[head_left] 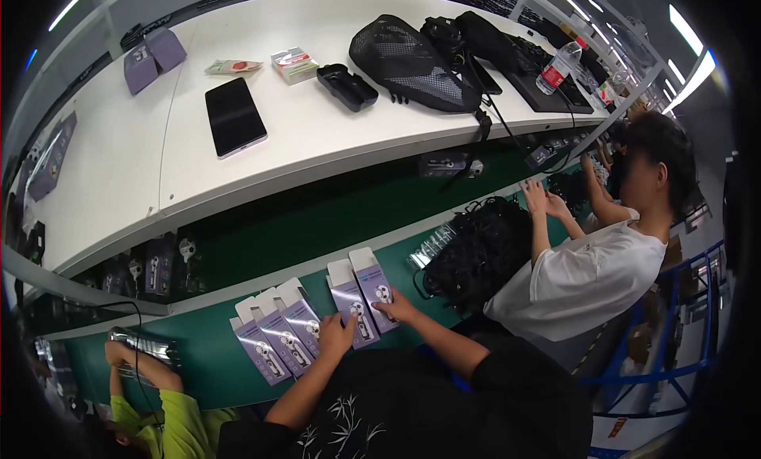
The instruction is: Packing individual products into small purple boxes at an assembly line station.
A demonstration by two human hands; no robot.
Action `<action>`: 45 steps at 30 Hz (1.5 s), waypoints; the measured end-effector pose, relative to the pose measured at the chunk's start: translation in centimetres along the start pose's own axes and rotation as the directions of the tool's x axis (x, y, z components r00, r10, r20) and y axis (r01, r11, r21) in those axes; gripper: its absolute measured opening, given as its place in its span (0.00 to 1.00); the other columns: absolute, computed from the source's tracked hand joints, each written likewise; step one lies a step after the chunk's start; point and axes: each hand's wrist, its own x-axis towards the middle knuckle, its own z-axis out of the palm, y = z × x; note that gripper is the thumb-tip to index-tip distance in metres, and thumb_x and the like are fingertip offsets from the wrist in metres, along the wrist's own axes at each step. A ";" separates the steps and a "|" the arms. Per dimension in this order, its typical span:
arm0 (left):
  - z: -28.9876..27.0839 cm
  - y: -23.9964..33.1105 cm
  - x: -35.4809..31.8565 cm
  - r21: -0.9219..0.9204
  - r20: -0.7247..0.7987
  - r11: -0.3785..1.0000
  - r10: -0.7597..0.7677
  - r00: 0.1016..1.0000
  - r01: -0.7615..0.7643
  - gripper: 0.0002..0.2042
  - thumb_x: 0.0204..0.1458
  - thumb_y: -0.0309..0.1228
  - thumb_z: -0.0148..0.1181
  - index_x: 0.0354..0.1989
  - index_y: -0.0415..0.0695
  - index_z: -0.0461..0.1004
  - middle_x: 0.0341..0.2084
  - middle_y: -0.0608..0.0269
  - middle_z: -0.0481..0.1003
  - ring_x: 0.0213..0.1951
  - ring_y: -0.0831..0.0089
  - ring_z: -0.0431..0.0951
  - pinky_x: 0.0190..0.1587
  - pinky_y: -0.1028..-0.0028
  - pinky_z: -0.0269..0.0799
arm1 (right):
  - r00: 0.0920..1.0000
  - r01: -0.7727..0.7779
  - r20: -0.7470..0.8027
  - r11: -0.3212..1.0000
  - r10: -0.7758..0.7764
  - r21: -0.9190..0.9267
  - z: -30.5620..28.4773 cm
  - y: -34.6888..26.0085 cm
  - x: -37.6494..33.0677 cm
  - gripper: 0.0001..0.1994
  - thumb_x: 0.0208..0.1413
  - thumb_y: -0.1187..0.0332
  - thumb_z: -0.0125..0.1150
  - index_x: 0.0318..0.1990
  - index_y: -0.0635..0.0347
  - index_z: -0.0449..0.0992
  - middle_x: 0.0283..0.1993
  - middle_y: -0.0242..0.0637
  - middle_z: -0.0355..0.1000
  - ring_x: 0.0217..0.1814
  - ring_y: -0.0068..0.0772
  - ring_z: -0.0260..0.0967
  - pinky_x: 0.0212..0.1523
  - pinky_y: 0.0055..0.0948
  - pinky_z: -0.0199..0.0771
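Two upright-printed purple cartons lie side by side on the green bench, their white end flaps raised. My left hand is closed at the lower left edge of the left carton. Round the right edge of the other carton my right hand is closed, thumb on its printed face. To the left of my left hand lie three more purple cartons in an overlapping row, white flaps up as well. What is inside the cartons cannot be seen.
A pile of black straps or cables and clear-wrapped silvery items lie right of me. A co-worker in white sits right, another in green left. The white shelf above holds a phone and mesh bag.
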 end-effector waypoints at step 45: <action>-21.8 -24.9 4.9 -0.365 -0.677 0.930 -0.295 0.675 0.040 0.30 0.52 0.38 0.63 0.61 0.35 0.64 0.60 0.41 0.63 0.58 0.46 0.67 0.61 0.59 0.64 | 0.983 0.109 0.154 0.994 -0.103 -0.028 26.1 -13.5 12.0 0.17 0.57 0.74 0.55 0.54 0.71 0.70 0.37 0.44 0.75 0.36 0.32 0.73 0.41 0.26 0.77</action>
